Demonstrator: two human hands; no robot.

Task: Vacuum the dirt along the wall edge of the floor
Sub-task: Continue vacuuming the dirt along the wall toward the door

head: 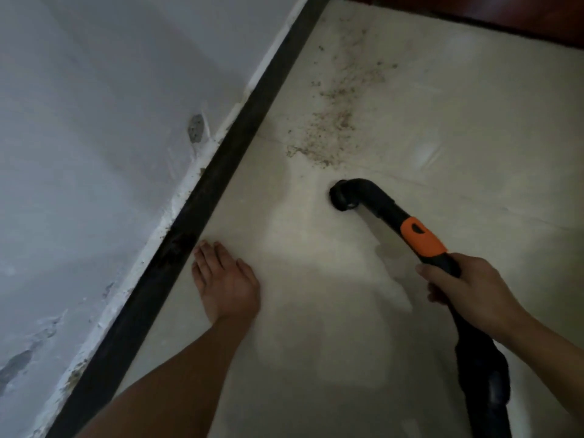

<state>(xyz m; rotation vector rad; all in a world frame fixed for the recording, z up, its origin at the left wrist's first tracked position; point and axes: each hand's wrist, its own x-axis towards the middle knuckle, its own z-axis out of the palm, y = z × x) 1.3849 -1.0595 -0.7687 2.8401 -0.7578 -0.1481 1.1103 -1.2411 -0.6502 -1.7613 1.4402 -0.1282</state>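
The right hand (467, 289) clamps the vacuum hose (423, 237) just behind its orange collar; the stiff nozzle (343, 196) ahead looks light (one hand should steer it). Dirt (331, 121) lies beyond. The left hand (226, 281) rests flat, fingers apart, beside the baseboard (202, 203).

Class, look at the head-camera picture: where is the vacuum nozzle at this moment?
The vacuum nozzle sits on the floor right of centre, just short of the dirt patch, right of the dark skirting strip, ahead of the right hand.
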